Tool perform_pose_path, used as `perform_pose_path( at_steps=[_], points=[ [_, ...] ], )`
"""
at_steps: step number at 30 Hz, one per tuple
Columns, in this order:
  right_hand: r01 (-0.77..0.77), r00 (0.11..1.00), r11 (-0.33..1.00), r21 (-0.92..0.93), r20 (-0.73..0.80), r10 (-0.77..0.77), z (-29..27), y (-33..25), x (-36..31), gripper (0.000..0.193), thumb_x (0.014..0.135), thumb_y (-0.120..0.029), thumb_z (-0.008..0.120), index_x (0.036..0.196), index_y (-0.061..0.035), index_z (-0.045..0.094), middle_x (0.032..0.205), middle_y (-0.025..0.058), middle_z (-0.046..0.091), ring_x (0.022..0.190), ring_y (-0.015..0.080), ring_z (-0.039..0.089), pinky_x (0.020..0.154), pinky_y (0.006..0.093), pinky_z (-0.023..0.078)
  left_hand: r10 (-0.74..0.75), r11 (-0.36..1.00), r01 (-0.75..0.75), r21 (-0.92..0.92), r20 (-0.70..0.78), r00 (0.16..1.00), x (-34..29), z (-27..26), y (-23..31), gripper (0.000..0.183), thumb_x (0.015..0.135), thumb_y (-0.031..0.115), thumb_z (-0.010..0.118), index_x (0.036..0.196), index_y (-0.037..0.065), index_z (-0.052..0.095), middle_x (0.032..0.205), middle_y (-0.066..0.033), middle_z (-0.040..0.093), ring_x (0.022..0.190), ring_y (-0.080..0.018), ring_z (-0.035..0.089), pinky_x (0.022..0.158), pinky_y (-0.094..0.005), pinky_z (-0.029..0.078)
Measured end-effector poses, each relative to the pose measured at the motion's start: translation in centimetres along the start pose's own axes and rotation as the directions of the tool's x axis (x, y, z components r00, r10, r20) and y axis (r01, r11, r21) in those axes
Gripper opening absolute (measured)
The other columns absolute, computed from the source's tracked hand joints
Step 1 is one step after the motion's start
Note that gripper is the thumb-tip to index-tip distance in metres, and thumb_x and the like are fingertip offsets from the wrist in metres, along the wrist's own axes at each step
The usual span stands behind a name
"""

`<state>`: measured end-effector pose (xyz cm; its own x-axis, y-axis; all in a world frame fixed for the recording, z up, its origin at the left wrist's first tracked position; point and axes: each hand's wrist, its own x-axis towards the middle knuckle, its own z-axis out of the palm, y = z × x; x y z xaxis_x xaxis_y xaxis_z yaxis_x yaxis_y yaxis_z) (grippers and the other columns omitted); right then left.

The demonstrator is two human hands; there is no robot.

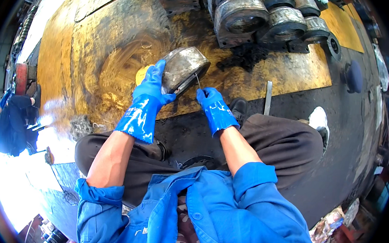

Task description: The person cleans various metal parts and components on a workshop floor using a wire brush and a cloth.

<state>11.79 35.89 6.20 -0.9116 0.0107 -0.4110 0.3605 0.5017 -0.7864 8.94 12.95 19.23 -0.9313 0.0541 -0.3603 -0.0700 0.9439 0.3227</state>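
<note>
A grimy metal bearing housing (185,66) with a rounded body rests tilted on the stained yellow board (130,79) in front of me. My left hand (149,91), in a blue rubber glove, grips its left side, fingers over the top and thumb at the lower edge. In my right hand (210,99), gloved the same way, is a thin metal rod-like tool (198,80). The tool's upper end reaches the near right edge of the housing. Its lower end is hidden in my fist, so its exact kind does not show.
Several similar housings (284,22) stand in rows at the far right, beside a dark greasy heap (243,56). A flat metal strip (268,97) lies by my right knee. At the right sits a dark blue round object (353,77). Another person (14,121) is at the far left.
</note>
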Motion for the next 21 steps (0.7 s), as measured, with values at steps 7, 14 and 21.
perform_pose_path(
  at_steps=[7, 14, 21],
  points=[
    [-0.015, 1.000, 0.999, -0.044, 0.000, 0.015, 2.9, 0.6, 0.8, 0.039, 0.095, -0.037, 0.064, 0.091, 0.0004, 0.074, 0.090, 0.0258, 0.071, 0.088, 0.0436, 0.070, 0.077, 0.0493, 0.055, -0.013, 1.000, 0.013, 0.006, -0.021, 1.000, -0.6, -0.4, 0.3, 0.123, 0.065, 0.036, 0.092, 0.164, 0.018, 0.022, 0.161, -0.0179, 0.038, 0.143, -0.0375, 0.047, 0.117, -0.0432, 0.042],
    [-0.104, 0.994, 0.994, -0.014, -0.026, 0.104, 3.7, 1.2, 1.6, 0.041, 0.096, -0.039, 0.063, 0.095, 0.0002, 0.074, 0.092, 0.0268, 0.072, 0.091, 0.0462, 0.069, 0.081, 0.0512, 0.054, 0.012, 1.000, -0.012, 0.001, 0.004, 1.000, 0.4, 0.5, 0.2, 0.122, 0.070, 0.041, 0.089, 0.165, 0.027, 0.015, 0.166, -0.0200, 0.030, 0.147, -0.0378, 0.042, 0.118, -0.0453, 0.041],
    [-0.051, 0.996, 0.998, -0.038, -0.080, 0.048, 2.6, 1.7, 2.1, 0.039, 0.095, -0.036, 0.065, 0.089, 0.0006, 0.074, 0.084, 0.0257, 0.071, 0.082, 0.0436, 0.070, 0.076, 0.0487, 0.055, 0.003, 1.000, -0.003, -0.015, 0.019, 1.000, 0.5, 0.1, 1.3, 0.121, 0.069, 0.038, 0.091, 0.165, 0.026, 0.017, 0.165, -0.0204, 0.031, 0.146, -0.0383, 0.043, 0.117, -0.0463, 0.042]
  ],
)
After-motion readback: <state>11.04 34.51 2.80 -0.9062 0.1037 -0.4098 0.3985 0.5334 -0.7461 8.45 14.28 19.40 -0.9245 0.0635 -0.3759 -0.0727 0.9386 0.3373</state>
